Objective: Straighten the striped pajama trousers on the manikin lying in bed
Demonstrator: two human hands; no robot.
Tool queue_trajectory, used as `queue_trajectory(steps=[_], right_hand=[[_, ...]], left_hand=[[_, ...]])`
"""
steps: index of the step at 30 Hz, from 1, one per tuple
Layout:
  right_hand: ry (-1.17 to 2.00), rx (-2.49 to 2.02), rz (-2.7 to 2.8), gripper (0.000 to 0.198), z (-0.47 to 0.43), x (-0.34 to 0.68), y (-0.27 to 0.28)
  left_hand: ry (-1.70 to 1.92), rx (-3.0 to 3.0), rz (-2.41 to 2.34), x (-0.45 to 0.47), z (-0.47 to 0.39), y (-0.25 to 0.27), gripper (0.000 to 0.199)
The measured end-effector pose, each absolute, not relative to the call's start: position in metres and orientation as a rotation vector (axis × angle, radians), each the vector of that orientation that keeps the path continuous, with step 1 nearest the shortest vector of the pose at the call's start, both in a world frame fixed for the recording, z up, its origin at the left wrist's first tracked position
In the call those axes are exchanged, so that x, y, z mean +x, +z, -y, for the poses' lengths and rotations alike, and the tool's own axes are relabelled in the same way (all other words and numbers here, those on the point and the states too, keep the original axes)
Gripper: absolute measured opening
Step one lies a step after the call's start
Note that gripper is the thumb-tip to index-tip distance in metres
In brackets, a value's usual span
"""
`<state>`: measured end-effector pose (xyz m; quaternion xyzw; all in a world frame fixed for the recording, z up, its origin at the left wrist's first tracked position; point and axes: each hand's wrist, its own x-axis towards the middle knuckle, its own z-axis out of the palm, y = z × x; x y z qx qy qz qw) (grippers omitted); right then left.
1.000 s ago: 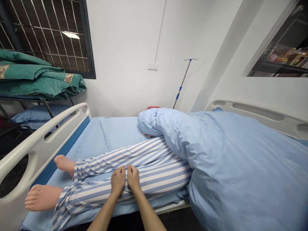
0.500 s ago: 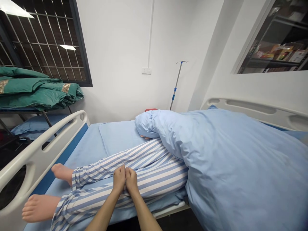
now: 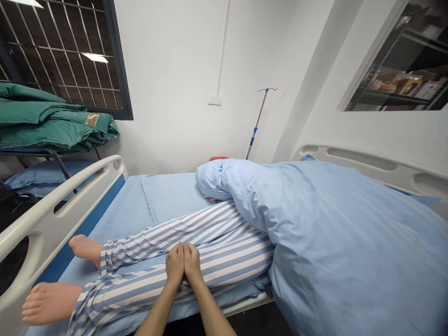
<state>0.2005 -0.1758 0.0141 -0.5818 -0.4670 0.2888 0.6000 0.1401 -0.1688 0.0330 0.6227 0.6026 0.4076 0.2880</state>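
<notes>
My left hand [image 3: 175,262] and my right hand [image 3: 192,260] are held side by side as loose fists, thumb sides touching or nearly so. Nothing shows in either one, though the curled fingertips face away from me. Both are over the nearer leg of the blue-and-white striped trousers [image 3: 231,261]; whether they rest on the cloth I cannot tell. The trousers are on a figure lying on the bed, with smooth, manikin-like bare feet [image 3: 52,303] at the left. A light blue quilt [image 3: 322,224] covers its upper body and bunches at the thighs.
The bed has a pale footboard [image 3: 38,242] at the left and a headboard [image 3: 364,161] at the right. Behind stands an IV pole [image 3: 257,121] near the wall. Green folded bedding [image 3: 56,126] lies on a rack below the barred window [image 3: 70,56].
My view has shifted slightly. Both fists stay together over the same leg, drawn a little closer to each other. The quilt and trousers look unchanged.
</notes>
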Motion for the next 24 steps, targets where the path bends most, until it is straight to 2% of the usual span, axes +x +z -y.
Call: queue_trajectory(steps=[7,16,24], right_hand=[[0.621,-1.399,1.137,0.036,0.172,0.201,0.015],[0.446,-1.495,1.421,0.041,0.178,0.225,0.044],[0.344,-1.524,1.409,0.039,0.185,0.233,0.015]], left_hand=[[1.074,1.665,-1.623,0.137,0.167,0.028,0.043],[0.953,1.822,-1.632,0.139,0.166,0.026,0.035],[0.862,1.952,-1.670,0.144,0.167,0.024,0.036]])
